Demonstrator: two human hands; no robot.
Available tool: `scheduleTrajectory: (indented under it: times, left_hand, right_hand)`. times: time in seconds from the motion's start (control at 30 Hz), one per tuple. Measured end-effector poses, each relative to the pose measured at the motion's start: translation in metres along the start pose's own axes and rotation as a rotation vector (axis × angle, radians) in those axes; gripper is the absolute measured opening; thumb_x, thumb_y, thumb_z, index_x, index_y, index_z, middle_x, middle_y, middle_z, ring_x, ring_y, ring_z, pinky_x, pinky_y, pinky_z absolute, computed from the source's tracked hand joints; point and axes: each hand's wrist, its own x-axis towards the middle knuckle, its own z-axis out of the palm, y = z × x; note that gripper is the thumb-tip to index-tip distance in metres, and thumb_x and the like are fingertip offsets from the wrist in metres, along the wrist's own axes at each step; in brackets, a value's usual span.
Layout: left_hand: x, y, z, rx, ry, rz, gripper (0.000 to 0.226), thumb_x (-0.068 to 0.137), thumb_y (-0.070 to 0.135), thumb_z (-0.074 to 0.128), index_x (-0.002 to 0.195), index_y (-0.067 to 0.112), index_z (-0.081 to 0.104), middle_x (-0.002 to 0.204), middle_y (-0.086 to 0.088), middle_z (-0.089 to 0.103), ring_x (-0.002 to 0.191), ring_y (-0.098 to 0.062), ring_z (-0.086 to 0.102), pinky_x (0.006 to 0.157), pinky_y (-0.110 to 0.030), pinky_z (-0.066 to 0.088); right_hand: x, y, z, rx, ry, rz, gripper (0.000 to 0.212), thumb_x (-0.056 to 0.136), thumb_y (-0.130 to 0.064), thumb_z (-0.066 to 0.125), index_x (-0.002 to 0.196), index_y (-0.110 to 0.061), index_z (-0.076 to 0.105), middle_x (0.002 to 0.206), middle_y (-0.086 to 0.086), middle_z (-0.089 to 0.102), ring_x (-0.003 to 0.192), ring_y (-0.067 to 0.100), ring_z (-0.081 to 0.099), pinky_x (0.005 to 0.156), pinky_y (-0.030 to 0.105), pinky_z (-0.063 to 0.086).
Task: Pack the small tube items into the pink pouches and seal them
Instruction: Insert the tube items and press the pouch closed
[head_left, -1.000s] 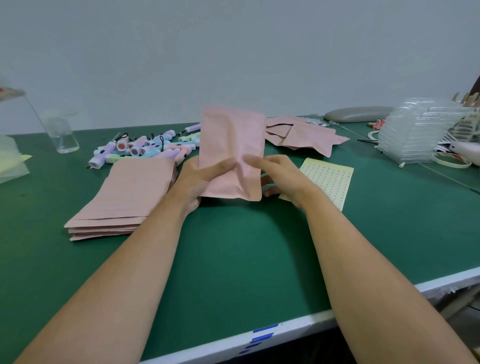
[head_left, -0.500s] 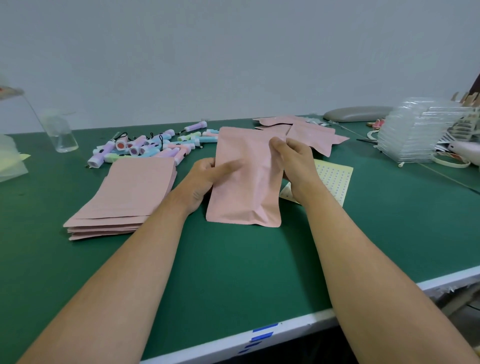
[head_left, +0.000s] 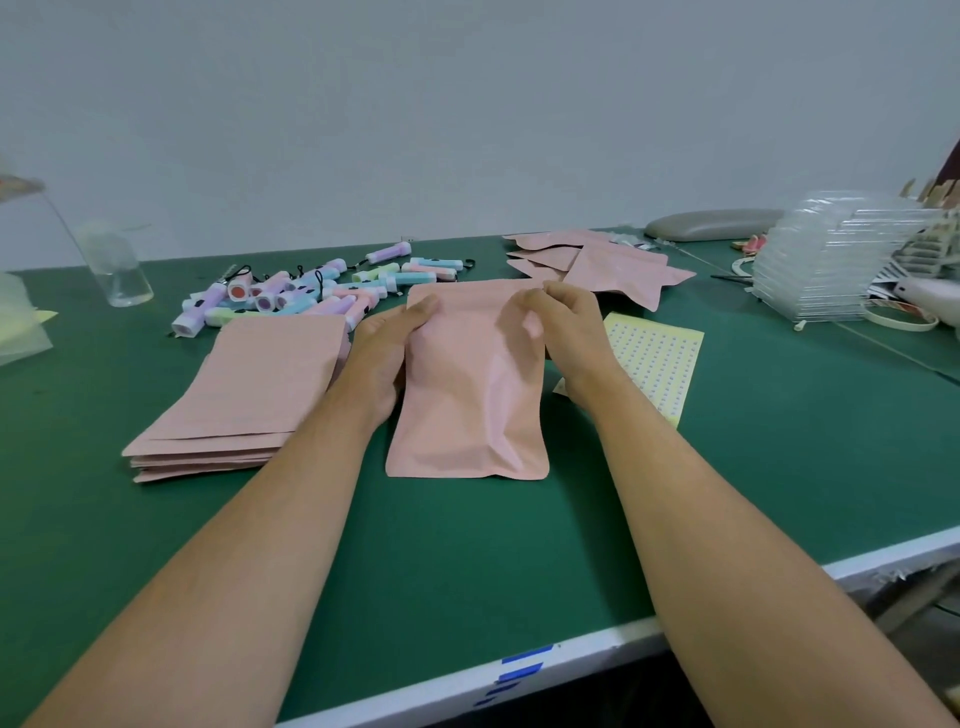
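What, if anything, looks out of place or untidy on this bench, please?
The small tubes lie in a jumble, pointing every way, and the far pouches are scattered and overlapping, unlike the neat stack. The pouch held by the left hand and right hand is creased near its bottom. Nothing looks spilled.

The pink pouch (head_left: 467, 384), held upright a second ago, has come down flat onto the green table (head_left: 467, 545), its top edge pointing away. The left hand (head_left: 382, 358) has slid up to grip the top left corner, and the right hand (head_left: 571, 332) now pinches the top right.
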Motion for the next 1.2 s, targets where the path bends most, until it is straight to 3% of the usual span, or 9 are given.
scheduleTrajectory:
  times: [0.1, 0.23, 0.43, 0.63, 0.77, 0.83, 0.9, 1.07, 1.2]
  left_hand:
    - [-0.004, 0.001, 0.0, 0.058, 0.004, 0.035, 0.019, 0.096, 0.029, 0.074, 0.105, 0.015, 0.082, 0.11, -0.013, 0.079, 0.096, -0.027, 0.075, 0.09, -0.04, 0.058]
    - [-0.009, 0.002, 0.004, 0.104, -0.033, 0.065, 0.024, 0.098, 0.028, 0.07, 0.113, 0.011, 0.079, 0.111, -0.014, 0.079, 0.094, -0.024, 0.074, 0.094, -0.042, 0.058]
    - [-0.01, 0.001, 0.003, 0.138, -0.154, 0.06, 0.056, 0.088, 0.033, 0.082, 0.131, 0.002, 0.067, 0.128, -0.023, 0.071, 0.122, -0.04, 0.067, 0.112, -0.06, 0.047]
    - [-0.011, 0.001, 0.005, 0.187, -0.083, 0.085, 0.057, 0.082, 0.026, 0.09, 0.134, 0.027, 0.067, 0.126, -0.005, 0.075, 0.119, -0.024, 0.071, 0.11, -0.049, 0.053]
    - [-0.009, 0.001, 0.003, 0.265, -0.029, 0.117, 0.089, 0.07, 0.04, 0.092, 0.149, 0.045, 0.051, 0.15, 0.001, 0.056, 0.133, -0.021, 0.06, 0.113, -0.045, 0.049]
    - [-0.007, 0.0, 0.002, 0.272, -0.022, 0.124, 0.1, 0.067, 0.043, 0.091, 0.155, 0.045, 0.044, 0.157, 0.001, 0.048, 0.14, -0.022, 0.053, 0.117, -0.045, 0.045]
    - [-0.006, -0.001, 0.003, 0.308, -0.005, 0.134, 0.099, 0.069, 0.045, 0.092, 0.156, 0.041, 0.045, 0.158, 0.001, 0.046, 0.141, -0.022, 0.051, 0.117, -0.046, 0.045]
    - [-0.004, -0.003, 0.004, 0.232, -0.045, 0.112, 0.103, 0.058, 0.054, 0.096, 0.149, 0.031, 0.054, 0.144, -0.003, 0.063, 0.126, -0.022, 0.066, 0.108, -0.047, 0.054]
    - [-0.002, -0.009, 0.007, 0.338, 0.026, 0.194, 0.088, 0.075, 0.048, 0.093, 0.15, 0.03, 0.051, 0.152, 0.004, 0.053, 0.14, -0.017, 0.051, 0.117, -0.045, 0.045]
  right_hand:
    - [-0.002, -0.001, 0.0, 0.011, -0.059, 0.048, 0.027, 0.091, -0.023, 0.063, 0.071, -0.007, 0.071, 0.071, -0.003, 0.06, 0.065, 0.008, 0.056, 0.059, 0.023, 0.046]
    - [-0.004, 0.0, 0.001, -0.018, -0.141, 0.053, 0.029, 0.085, -0.03, 0.081, 0.081, -0.003, 0.071, 0.078, 0.007, 0.069, 0.071, 0.017, 0.066, 0.067, 0.031, 0.051]
    - [-0.005, 0.0, -0.001, -0.065, -0.145, 0.003, 0.032, 0.087, -0.018, 0.082, 0.093, 0.011, 0.069, 0.094, 0.029, 0.073, 0.072, 0.023, 0.067, 0.069, 0.036, 0.053]
    - [-0.008, 0.0, 0.005, -0.125, -0.177, -0.008, 0.042, 0.085, -0.028, 0.084, 0.085, 0.01, 0.065, 0.075, 0.013, 0.066, 0.068, 0.019, 0.062, 0.066, 0.034, 0.047]
    - [-0.007, 0.003, 0.007, -0.153, -0.2, -0.008, 0.031, 0.085, -0.028, 0.083, 0.078, -0.002, 0.068, 0.074, 0.006, 0.067, 0.069, 0.02, 0.063, 0.067, 0.036, 0.048]
    - [-0.008, 0.003, 0.008, -0.144, -0.193, -0.02, 0.016, 0.084, -0.027, 0.085, 0.087, -0.014, 0.076, 0.086, 0.003, 0.076, 0.079, 0.023, 0.072, 0.072, 0.04, 0.058]
    - [-0.008, 0.003, 0.008, -0.136, -0.148, -0.03, 0.023, 0.081, -0.027, 0.088, 0.101, -0.023, 0.078, 0.099, 0.001, 0.077, 0.093, 0.019, 0.075, 0.082, 0.038, 0.063]
    - [-0.007, 0.003, 0.004, -0.142, -0.102, -0.016, 0.03, 0.079, -0.023, 0.089, 0.107, -0.027, 0.078, 0.102, -0.003, 0.077, 0.094, 0.012, 0.075, 0.085, 0.039, 0.063]
    - [-0.002, -0.001, -0.008, -0.491, -0.026, -0.154, 0.036, 0.088, -0.039, 0.073, 0.123, -0.031, 0.072, 0.109, -0.015, 0.071, 0.109, 0.009, 0.067, 0.105, 0.044, 0.051]
